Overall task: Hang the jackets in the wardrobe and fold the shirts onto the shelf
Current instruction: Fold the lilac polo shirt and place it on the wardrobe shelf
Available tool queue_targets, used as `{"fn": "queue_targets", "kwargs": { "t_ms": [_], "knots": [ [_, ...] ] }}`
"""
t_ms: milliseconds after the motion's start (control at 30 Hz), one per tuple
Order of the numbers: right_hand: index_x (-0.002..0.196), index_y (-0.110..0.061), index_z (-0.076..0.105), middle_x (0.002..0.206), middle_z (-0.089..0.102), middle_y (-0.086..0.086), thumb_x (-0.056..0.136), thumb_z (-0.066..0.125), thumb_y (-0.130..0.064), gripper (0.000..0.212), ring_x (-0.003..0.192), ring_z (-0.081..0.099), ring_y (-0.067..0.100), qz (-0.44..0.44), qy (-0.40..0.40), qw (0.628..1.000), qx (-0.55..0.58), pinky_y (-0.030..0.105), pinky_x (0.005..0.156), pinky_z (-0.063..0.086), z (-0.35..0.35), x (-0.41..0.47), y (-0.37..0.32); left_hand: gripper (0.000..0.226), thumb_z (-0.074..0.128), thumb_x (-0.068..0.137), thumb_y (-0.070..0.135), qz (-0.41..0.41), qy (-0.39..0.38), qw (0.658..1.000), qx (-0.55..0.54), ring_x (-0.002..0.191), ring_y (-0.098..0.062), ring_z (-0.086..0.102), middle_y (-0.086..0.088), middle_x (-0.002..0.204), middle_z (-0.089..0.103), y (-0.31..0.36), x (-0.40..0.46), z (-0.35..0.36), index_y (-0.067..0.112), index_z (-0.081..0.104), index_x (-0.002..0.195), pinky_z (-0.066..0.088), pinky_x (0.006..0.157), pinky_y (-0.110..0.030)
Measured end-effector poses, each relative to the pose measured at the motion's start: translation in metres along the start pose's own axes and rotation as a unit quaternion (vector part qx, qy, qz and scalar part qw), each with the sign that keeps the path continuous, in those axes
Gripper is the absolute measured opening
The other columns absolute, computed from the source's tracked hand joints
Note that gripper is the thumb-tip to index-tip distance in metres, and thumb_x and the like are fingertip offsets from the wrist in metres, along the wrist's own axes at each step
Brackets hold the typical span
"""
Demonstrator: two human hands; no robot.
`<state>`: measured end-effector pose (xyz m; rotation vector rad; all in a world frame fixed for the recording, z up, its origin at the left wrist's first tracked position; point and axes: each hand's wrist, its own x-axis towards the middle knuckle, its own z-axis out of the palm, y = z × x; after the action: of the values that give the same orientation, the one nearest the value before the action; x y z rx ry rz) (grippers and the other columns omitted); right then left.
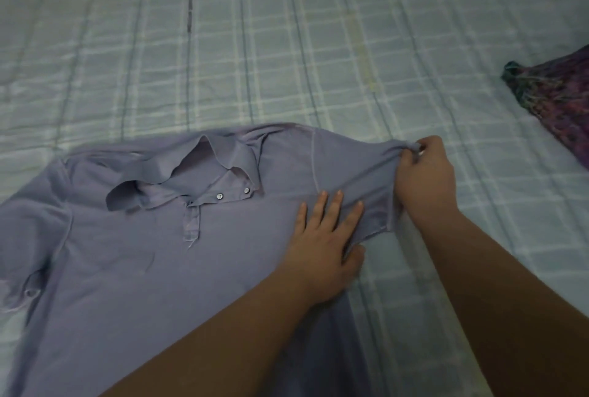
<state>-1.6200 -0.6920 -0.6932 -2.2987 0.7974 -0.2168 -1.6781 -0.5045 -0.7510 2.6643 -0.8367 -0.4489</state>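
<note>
One polo shirt (134, 253), face up on the plaid bedspread (287, 46): light, limp knit, judged to wrinkle easily. Left hand (325, 243) presses flat beside its sleeve; right hand (427, 173) pinches the sleeve hem (393, 154), a sensible hold. Beyond the shirt: patterned cloth (557, 100).

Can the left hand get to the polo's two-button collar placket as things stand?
Probably yes: the left hand lies flat on the lavender-grey polo shirt, with only bare fabric between it and the placket. The right hand pinches the sleeve, clear of that path.
</note>
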Motion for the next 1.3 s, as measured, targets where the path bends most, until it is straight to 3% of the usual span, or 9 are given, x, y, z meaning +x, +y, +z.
{"fn": "queue_targets", "kwargs": {
  "t_ms": [200, 400, 500, 667, 800, 967, 1067, 1200, 1300],
  "knots": [
    [0.104, -0.012, 0.049, 0.081, 0.059, 0.011, 0.097, 0.050, -0.020, 0.011, 0.084, 0.062, 0.039, -0.095, -0.042, 0.994, 0.037, 0.032, 0.061, 0.028, 0.023, -0.067, -0.097, 0.066, 0.031, 0.097, 0.047, -0.044, 0.072, 0.993, -0.076, 0.152, -0.021, -0.001, 0.000, 0.164, -0.001, -0.045, -0.065, -0.031, 0.030, 0.009, 0.156, 0.007, 0.123, -0.039],
    [0.120, -0.006, 0.046, 0.103, 0.065, 0.017, 0.098, 0.051, -0.026, 0.030, 0.093, 0.064, 0.035, -0.062, -0.196, 0.979, 0.011, 0.029, 0.066, 0.035, 0.103, -0.164, -0.145, 0.063, 0.031, 0.095, 0.048, -0.137, 0.084, 0.979, -0.122, 0.149, -0.027, 0.014, -0.008, 0.161, 0.015, -0.112, -0.141, -0.050, 0.023, 0.023, 0.152, 0.022, 0.119, -0.044],
    [0.136, -0.009, 0.039, 0.111, 0.064, 0.019, 0.100, 0.045, -0.029, 0.042, 0.102, 0.061, 0.037, -0.023, -0.263, 0.965, 0.002, 0.036, 0.076, 0.041, 0.114, -0.193, -0.149, 0.064, 0.028, 0.093, 0.046, -0.156, 0.073, 0.976, -0.134, 0.149, -0.027, 0.015, -0.010, 0.160, 0.019, -0.129, -0.160, -0.051, 0.019, 0.028, 0.151, 0.024, 0.118, -0.043],
    [0.117, -0.017, 0.056, 0.111, 0.064, 0.011, 0.094, 0.045, -0.019, 0.025, 0.106, 0.060, 0.032, -0.065, -0.244, 0.965, -0.076, 0.038, 0.088, 0.045, 0.104, -0.194, -0.118, 0.066, 0.033, 0.084, 0.032, -0.144, 0.072, 0.981, -0.110, 0.144, -0.035, 0.025, -0.019, 0.154, 0.029, -0.145, -0.162, -0.055, 0.011, 0.038, 0.146, 0.028, 0.117, -0.049],
    [0.098, -0.016, 0.055, 0.098, 0.061, 0.010, 0.090, 0.043, -0.023, 0.016, 0.095, 0.058, 0.031, -0.108, -0.242, 0.959, -0.100, 0.039, 0.080, 0.044, 0.116, -0.206, -0.114, 0.066, 0.039, 0.082, 0.025, -0.146, 0.098, 0.977, -0.117, 0.143, -0.039, 0.027, -0.020, 0.153, 0.032, -0.167, -0.172, -0.063, 0.010, 0.037, 0.146, 0.026, 0.117, -0.048],
    [0.102, -0.013, 0.059, 0.099, 0.061, 0.012, 0.086, 0.032, -0.033, 0.037, 0.095, 0.057, 0.033, -0.151, -0.242, 0.953, -0.099, 0.040, 0.082, 0.043, 0.173, -0.259, -0.156, 0.065, 0.036, 0.079, 0.027, -0.184, 0.106, 0.971, -0.107, 0.137, -0.043, 0.037, -0.025, 0.146, 0.041, -0.239, -0.231, -0.075, 0.004, 0.046, 0.140, 0.034, 0.112, -0.054],
    [0.102, -0.009, 0.062, 0.097, 0.060, 0.015, 0.085, 0.037, -0.026, 0.034, 0.095, 0.056, 0.036, -0.203, -0.260, 0.940, -0.086, 0.042, 0.083, 0.044, 0.216, -0.298, -0.197, 0.064, 0.038, 0.079, 0.026, -0.225, 0.137, 0.960, -0.097, 0.134, -0.045, 0.040, -0.026, 0.142, 0.045, -0.293, -0.279, -0.096, 0.000, 0.049, 0.137, 0.035, 0.112, -0.052],
    [0.120, -0.006, 0.063, 0.121, 0.062, 0.016, 0.090, 0.038, -0.024, 0.042, 0.116, 0.056, 0.037, -0.282, -0.259, 0.921, -0.070, 0.043, 0.102, 0.043, 0.269, -0.332, -0.250, 0.049, 0.045, 0.079, 0.016, -0.335, 0.274, 0.887, -0.163, 0.115, -0.033, 0.051, -0.018, 0.123, 0.057, -0.358, -0.321, -0.130, 0.002, 0.055, 0.126, 0.036, 0.104, -0.036],
    [0.140, -0.008, 0.052, 0.149, 0.046, 0.014, 0.093, 0.037, -0.024, 0.052, 0.141, 0.038, 0.033, -0.308, -0.276, 0.905, -0.101, 0.041, 0.117, 0.027, 0.304, -0.338, -0.275, 0.046, 0.055, 0.089, 0.021, -0.473, 0.273, 0.788, -0.283, 0.113, -0.034, 0.054, -0.020, 0.125, 0.054, -0.399, -0.320, -0.147, 0.002, 0.048, 0.131, 0.043, 0.094, -0.034]
  ]
}}
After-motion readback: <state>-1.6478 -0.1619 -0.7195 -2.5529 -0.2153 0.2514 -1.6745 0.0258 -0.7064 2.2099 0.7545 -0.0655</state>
